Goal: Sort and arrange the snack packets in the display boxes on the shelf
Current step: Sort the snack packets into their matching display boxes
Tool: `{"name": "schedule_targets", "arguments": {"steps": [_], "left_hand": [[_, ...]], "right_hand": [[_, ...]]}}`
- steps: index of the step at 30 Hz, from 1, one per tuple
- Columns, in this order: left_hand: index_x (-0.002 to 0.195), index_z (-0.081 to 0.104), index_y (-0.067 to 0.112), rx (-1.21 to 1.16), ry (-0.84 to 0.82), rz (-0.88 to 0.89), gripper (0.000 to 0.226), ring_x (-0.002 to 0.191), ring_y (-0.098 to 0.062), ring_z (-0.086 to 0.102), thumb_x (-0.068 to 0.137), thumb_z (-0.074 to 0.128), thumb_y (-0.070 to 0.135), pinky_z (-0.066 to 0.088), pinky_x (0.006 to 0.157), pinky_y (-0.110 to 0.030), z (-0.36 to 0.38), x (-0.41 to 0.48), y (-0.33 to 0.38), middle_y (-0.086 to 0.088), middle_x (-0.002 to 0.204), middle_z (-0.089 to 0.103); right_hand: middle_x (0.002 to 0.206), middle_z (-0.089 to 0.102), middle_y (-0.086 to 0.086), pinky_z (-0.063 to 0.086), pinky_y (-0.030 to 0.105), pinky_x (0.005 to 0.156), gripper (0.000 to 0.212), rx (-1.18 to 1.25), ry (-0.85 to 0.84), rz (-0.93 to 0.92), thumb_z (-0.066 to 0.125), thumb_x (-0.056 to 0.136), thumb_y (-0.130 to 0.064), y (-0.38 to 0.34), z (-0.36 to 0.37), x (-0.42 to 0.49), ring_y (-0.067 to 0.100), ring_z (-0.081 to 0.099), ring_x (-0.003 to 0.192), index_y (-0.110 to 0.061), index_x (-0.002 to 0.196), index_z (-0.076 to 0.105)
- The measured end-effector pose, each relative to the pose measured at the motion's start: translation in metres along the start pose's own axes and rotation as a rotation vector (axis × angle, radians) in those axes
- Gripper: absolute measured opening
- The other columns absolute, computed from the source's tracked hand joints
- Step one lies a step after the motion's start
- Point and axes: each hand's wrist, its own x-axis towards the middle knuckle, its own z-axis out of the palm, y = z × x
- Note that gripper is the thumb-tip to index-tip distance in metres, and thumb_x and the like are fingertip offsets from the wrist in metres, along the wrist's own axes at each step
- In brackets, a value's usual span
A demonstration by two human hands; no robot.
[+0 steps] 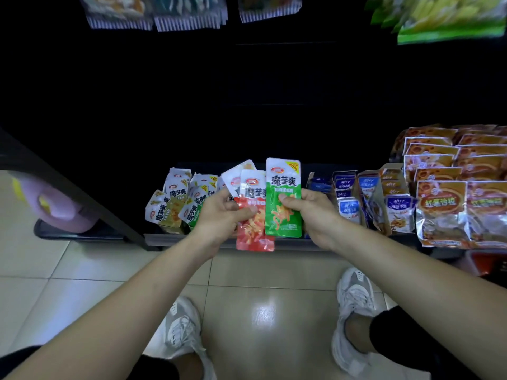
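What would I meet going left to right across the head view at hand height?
Pink object, yellow and green packets, left hand, red packets, green packet, right hand, blue packets, orange bags.

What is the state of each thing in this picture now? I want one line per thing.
red packet: gripped by left hand, other packets behind it
green packet: upright, pinched by right hand
yellow packets: jumbled, tilted
blue packets: standing upright
orange bags: stacked in rows
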Motion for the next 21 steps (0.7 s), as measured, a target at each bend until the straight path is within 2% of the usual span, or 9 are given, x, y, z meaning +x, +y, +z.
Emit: {"name": "schedule_targets", "arguments": {"steps": [2, 4, 6, 8, 10, 13, 15, 18, 21], "left_hand": [[0.101, 0.064, 0.011, 0.098, 0.137, 0.052, 0.019, 0.076, -0.019, 0.076, 0.088, 0.075, 0.003, 0.061, 0.061, -0.031, -0.014, 0.011, 0.001, -0.001, 0.084, 0.077], [0.101, 0.063, 0.01, 0.153, 0.299, 0.122, 0.014, 0.079, -0.014, 0.075, 0.091, 0.073, 0.009, 0.06, 0.067, -0.03, -0.03, 0.025, -0.001, 0.001, 0.088, 0.075], [0.105, 0.062, 0.006, 0.182, 0.415, 0.17, 0.017, 0.083, -0.011, 0.073, 0.094, 0.071, 0.014, 0.058, 0.07, -0.029, -0.041, 0.034, -0.006, 0.005, 0.09, 0.072], [0.106, 0.061, 0.004, 0.194, 0.457, 0.179, 0.021, 0.083, -0.009, 0.072, 0.093, 0.072, 0.018, 0.058, 0.07, -0.03, -0.046, 0.043, -0.015, 0.004, 0.089, 0.071], [0.1, 0.061, 0.009, 0.252, 0.416, 0.191, 0.018, 0.072, -0.001, 0.07, 0.093, 0.072, 0.021, 0.061, 0.068, -0.032, -0.044, 0.049, -0.022, 0.004, 0.086, 0.071], [0.091, 0.06, 0.022, 0.315, 0.398, 0.237, 0.015, 0.067, -0.002, 0.069, 0.092, 0.074, 0.026, 0.064, 0.07, -0.041, -0.036, 0.066, -0.031, 0.006, 0.083, 0.07], [0.107, 0.063, 0.017, 0.271, 0.401, 0.288, 0.02, 0.073, 0.003, 0.07, 0.091, 0.075, 0.02, 0.062, 0.071, -0.029, -0.024, 0.077, -0.03, 0.006, 0.089, 0.07], [0.109, 0.053, 0.04, 0.276, 0.39, 0.392, 0.038, 0.083, -0.007, 0.069, 0.091, 0.075, 0.016, 0.056, 0.074, -0.02, -0.001, 0.096, -0.03, 0.001, 0.096, 0.07], [0.107, 0.054, 0.035, 0.244, 0.365, 0.383, 0.034, 0.081, 0.01, 0.066, 0.091, 0.075, 0.013, 0.054, 0.074, -0.013, 0.015, 0.118, -0.038, 0.015, 0.094, 0.066]], "right_hand": [[0.097, 0.075, 0.008, 0.056, 0.034, 0.089, 0.017, -0.065, 0.137, -0.076, 0.072, 0.089, -0.014, -0.002, -0.004, 0.004, 0.02, 0.069, 0.092, -0.001, 0.1, 0.072], [0.109, 0.072, 0.008, 0.053, 0.022, 0.088, 0.017, -0.108, 0.24, -0.112, 0.068, 0.094, -0.015, -0.006, -0.01, 0.007, 0.015, 0.067, 0.093, -0.003, 0.105, 0.07], [0.133, 0.061, 0.009, 0.042, 0.033, 0.109, 0.038, -0.124, 0.298, -0.114, 0.067, 0.095, -0.02, -0.002, -0.019, 0.015, 0.02, 0.059, 0.119, -0.001, 0.127, 0.061], [0.136, 0.06, 0.01, 0.04, 0.04, 0.113, 0.046, -0.166, 0.316, -0.12, 0.069, 0.093, -0.023, 0.004, -0.024, 0.021, 0.025, 0.056, 0.126, 0.0, 0.131, 0.059], [0.119, 0.07, 0.01, 0.05, 0.039, 0.103, 0.032, -0.206, 0.32, -0.099, 0.069, 0.094, -0.021, 0.013, -0.03, 0.026, 0.023, 0.066, 0.11, 0.0, 0.118, 0.068], [0.1, 0.074, 0.006, 0.056, 0.031, 0.079, 0.015, -0.251, 0.315, -0.078, 0.066, 0.096, -0.018, 0.022, -0.038, 0.029, 0.018, 0.07, 0.089, -0.006, 0.102, 0.073], [0.094, 0.074, 0.004, 0.054, 0.024, 0.066, 0.012, -0.257, 0.31, -0.082, 0.066, 0.096, -0.018, 0.025, -0.042, 0.031, 0.015, 0.071, 0.083, -0.008, 0.097, 0.073], [0.09, 0.074, 0.001, 0.053, 0.022, 0.063, 0.014, -0.243, 0.297, -0.094, 0.065, 0.096, -0.018, 0.027, -0.048, 0.034, 0.012, 0.07, 0.08, -0.008, 0.1, 0.073], [0.092, 0.074, 0.002, 0.055, 0.023, 0.064, 0.013, -0.214, 0.297, -0.106, 0.064, 0.096, -0.017, 0.026, -0.053, 0.038, 0.012, 0.071, 0.081, -0.009, 0.1, 0.074]]}}
